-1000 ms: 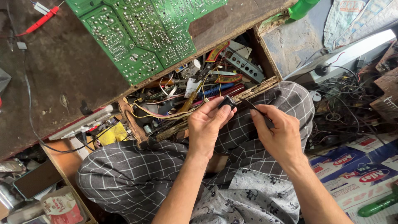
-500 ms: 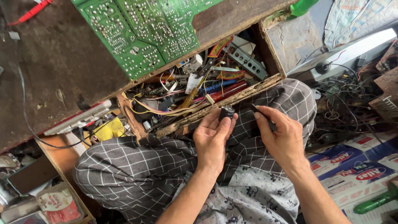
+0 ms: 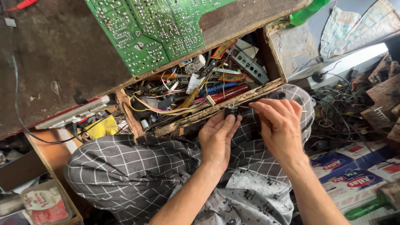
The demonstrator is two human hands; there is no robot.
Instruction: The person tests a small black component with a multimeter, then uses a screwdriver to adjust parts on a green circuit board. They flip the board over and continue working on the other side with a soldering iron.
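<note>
The person sits with knees drawn up in checked trousers (image 3: 125, 171), both hands raised just in front of an open wooden drawer (image 3: 216, 109). The left hand (image 3: 216, 139) pinches a small dark cylinder (image 3: 231, 111) between thumb and fingertips, its grip closed tight around it, right at the drawer's front edge. The right hand (image 3: 280, 125) is just beside it, fingers curled narrow and pinched together near the cylinder; whether it holds a thin wire there I cannot tell. The drawer is crammed with wires, a red tool (image 3: 227, 92) and metal strips. Above it a green circuit board (image 3: 154, 29) lies on the worn dark table (image 3: 54, 62). Off to the right, tangled cables (image 3: 337, 108) sit above blue boxes (image 3: 350, 171).
</note>
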